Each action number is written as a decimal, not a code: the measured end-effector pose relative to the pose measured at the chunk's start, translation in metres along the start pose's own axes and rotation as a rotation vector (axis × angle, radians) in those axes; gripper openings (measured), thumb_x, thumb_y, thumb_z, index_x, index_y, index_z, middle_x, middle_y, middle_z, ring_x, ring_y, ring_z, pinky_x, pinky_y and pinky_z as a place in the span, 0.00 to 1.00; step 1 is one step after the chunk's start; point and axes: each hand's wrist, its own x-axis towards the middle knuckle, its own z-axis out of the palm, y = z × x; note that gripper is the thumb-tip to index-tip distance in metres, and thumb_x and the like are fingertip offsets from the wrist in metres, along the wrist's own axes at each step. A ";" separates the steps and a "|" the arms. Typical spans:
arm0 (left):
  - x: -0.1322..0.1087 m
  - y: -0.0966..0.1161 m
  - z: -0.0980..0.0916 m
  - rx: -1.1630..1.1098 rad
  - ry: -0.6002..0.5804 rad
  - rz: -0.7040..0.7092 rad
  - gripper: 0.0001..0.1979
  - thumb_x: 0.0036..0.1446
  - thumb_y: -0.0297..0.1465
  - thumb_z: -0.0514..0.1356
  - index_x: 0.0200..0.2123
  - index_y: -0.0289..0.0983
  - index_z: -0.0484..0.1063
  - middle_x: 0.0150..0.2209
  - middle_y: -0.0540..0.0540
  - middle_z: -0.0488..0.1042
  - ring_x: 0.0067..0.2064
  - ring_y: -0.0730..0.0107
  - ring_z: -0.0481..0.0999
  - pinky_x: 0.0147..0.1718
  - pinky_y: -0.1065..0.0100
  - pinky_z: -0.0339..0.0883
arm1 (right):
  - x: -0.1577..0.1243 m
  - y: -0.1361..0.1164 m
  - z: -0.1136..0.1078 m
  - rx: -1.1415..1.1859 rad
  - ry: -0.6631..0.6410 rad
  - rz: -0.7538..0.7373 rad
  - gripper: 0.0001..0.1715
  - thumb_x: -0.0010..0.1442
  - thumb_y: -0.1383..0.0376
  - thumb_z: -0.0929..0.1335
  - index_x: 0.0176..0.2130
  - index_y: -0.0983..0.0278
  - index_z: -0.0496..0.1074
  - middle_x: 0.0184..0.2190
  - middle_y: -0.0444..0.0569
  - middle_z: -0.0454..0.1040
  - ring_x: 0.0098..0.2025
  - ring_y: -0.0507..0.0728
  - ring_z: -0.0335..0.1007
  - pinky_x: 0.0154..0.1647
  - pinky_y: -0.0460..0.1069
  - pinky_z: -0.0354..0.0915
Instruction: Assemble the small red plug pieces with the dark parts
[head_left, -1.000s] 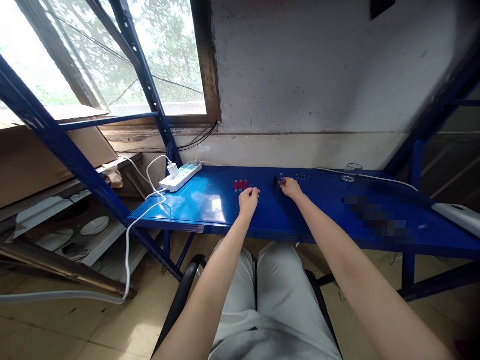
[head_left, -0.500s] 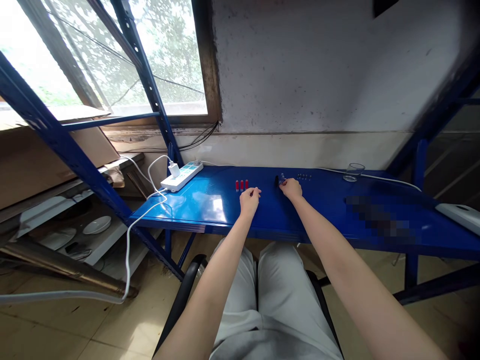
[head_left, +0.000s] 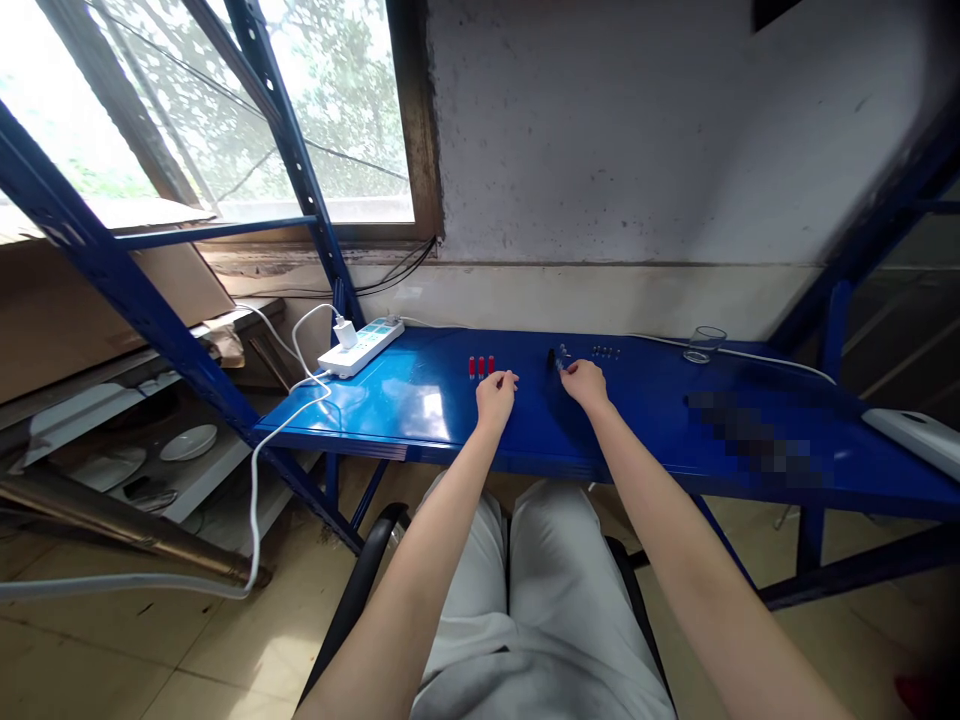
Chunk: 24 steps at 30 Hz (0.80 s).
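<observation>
My left hand (head_left: 496, 391) rests on the blue metal shelf top (head_left: 420, 400) with its fingers curled, just below three small red pieces (head_left: 481, 366) standing in a row. My right hand (head_left: 584, 381) is closed in a pinch on a small clear-blue item (head_left: 560, 360), beside a small black piece (head_left: 551, 358). What the left fingers hold, if anything, is too small to make out. A row of several tiny dark parts (head_left: 605, 352) lies just right of the right hand.
A white power strip (head_left: 359, 347) with a plugged charger and a white cable sits at the shelf's left end. A glass (head_left: 704, 344) stands at the back right, and a white device (head_left: 911, 432) lies at the far right. Blue rack posts and a window rise at left.
Both hands stay in nearly the same place; the right hand has drawn slightly back from the black piece. The view has shifted a little.
</observation>
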 end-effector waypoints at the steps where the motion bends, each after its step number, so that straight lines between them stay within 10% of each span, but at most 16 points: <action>1: -0.001 0.000 0.000 -0.007 0.011 0.011 0.16 0.58 0.39 0.51 0.31 0.36 0.75 0.28 0.46 0.73 0.29 0.73 0.70 0.28 0.72 0.62 | -0.007 0.000 0.000 0.034 0.024 0.007 0.09 0.56 0.63 0.64 0.35 0.66 0.71 0.33 0.57 0.74 0.35 0.60 0.71 0.30 0.48 0.62; 11: 0.046 0.046 -0.033 0.252 0.164 0.345 0.17 0.61 0.36 0.48 0.31 0.37 0.73 0.29 0.45 0.72 0.34 0.69 0.70 0.38 0.69 0.61 | -0.033 -0.001 -0.004 0.216 0.175 -0.205 0.14 0.59 0.62 0.59 0.40 0.65 0.69 0.36 0.54 0.74 0.37 0.57 0.69 0.33 0.47 0.61; 19: 0.088 0.073 -0.058 1.110 -0.385 0.559 0.12 0.52 0.36 0.59 0.40 0.41 0.75 0.60 0.43 0.57 0.60 0.48 0.50 0.55 0.47 0.44 | -0.033 0.000 0.001 0.270 0.198 -0.355 0.15 0.60 0.61 0.58 0.39 0.64 0.69 0.33 0.52 0.73 0.33 0.56 0.68 0.33 0.47 0.61; 24: 0.089 0.057 -0.052 1.257 -0.502 0.548 0.12 0.51 0.32 0.60 0.41 0.40 0.75 0.63 0.42 0.53 0.63 0.47 0.45 0.56 0.43 0.40 | -0.035 -0.002 0.001 0.276 0.124 -0.386 0.17 0.60 0.60 0.57 0.41 0.64 0.69 0.32 0.52 0.73 0.30 0.55 0.67 0.31 0.47 0.61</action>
